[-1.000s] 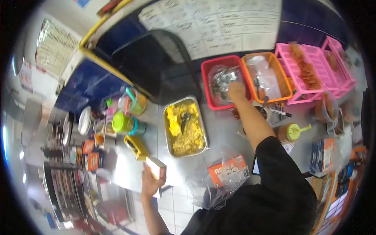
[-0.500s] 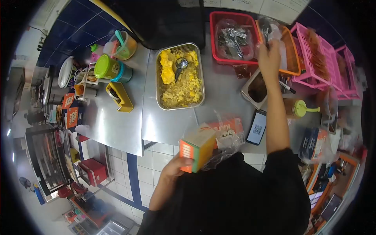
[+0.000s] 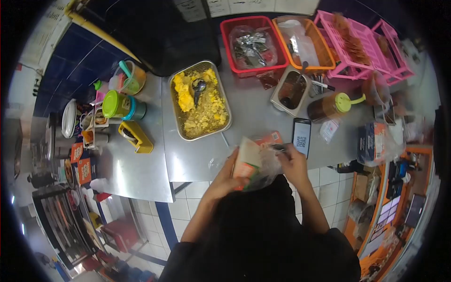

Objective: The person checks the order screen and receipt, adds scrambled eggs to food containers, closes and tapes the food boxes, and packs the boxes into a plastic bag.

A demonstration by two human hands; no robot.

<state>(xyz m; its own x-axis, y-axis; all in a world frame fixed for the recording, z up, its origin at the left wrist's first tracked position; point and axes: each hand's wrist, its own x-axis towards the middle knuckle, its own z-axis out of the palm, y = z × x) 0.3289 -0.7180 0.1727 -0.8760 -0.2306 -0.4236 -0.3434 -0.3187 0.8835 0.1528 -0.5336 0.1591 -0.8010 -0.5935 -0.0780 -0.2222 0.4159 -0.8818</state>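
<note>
My left hand [image 3: 226, 177] grips a small orange, green and white box [image 3: 247, 160] near the front edge of the steel table. Close by on the right, my right hand [image 3: 294, 164] is closed on a small dark item [image 3: 279, 147], too blurred to make out. Clear plastic wrap [image 3: 270, 165] lies between the hands, with an orange package [image 3: 271, 138] behind it. A metal tray [image 3: 227, 126] of yellow crumbly food, with a dark spoon [image 3: 198, 89] in it, stands beyond my left hand. To the right lies a phone [image 3: 301, 136] showing a code.
Red basket [image 3: 256, 73], orange basket [image 3: 331, 61] and pink rack [image 3: 371, 51] line the back. A metal container [image 3: 290, 91], a marker [image 3: 323, 85] and a lidded bottle [image 3: 329, 106] stand at the right. Lidded jars [image 3: 117, 104] and a yellow dispenser [image 3: 136, 137] are left.
My right hand has left the basket area and come back toward my body, beside my left hand. The box has stayed in my left hand and is now tilted over the plastic wrap.
</note>
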